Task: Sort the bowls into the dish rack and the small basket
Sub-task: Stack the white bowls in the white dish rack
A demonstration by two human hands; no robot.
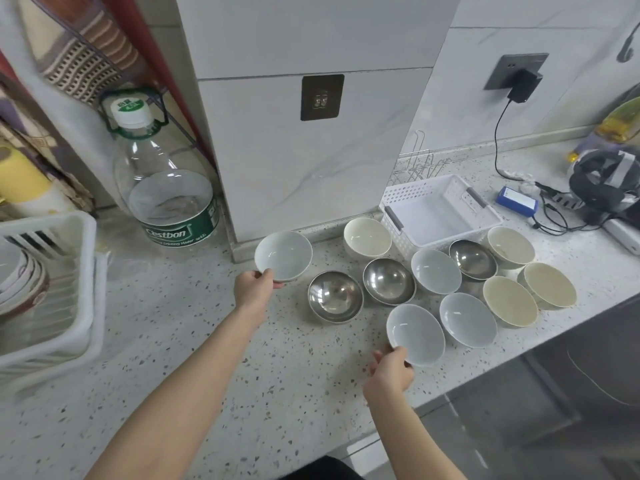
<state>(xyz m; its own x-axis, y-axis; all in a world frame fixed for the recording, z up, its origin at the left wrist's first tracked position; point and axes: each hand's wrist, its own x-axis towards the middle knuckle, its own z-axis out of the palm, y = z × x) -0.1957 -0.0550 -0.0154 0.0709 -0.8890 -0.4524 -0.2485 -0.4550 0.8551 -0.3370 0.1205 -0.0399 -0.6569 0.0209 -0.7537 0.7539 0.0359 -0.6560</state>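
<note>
My left hand (pixel 254 285) grips the near rim of a pale blue-white bowl (pixel 284 255) at the left end of the group. My right hand (pixel 389 370) holds the near rim of another pale blue-white bowl (pixel 415 334). Two more such bowls (pixel 435 271) (pixel 467 319), three steel bowls (pixel 335 296) (pixel 388 280) (pixel 472 259) and several cream bowls (pixel 367 236) lie on the counter. The small white basket (pixel 440 209) stands behind them, holding nothing. A white dish rack (pixel 83 271) at the far left holds stacked dishes.
A large water bottle (pixel 166 174) stands at the back left beside a white pillar (pixel 304 133). A wire rack (pixel 420 166) sits behind the basket. Cables, a blue box (pixel 516 201) and a black bundle (pixel 606 185) crowd the right. The counter edge runs diagonally at the lower right.
</note>
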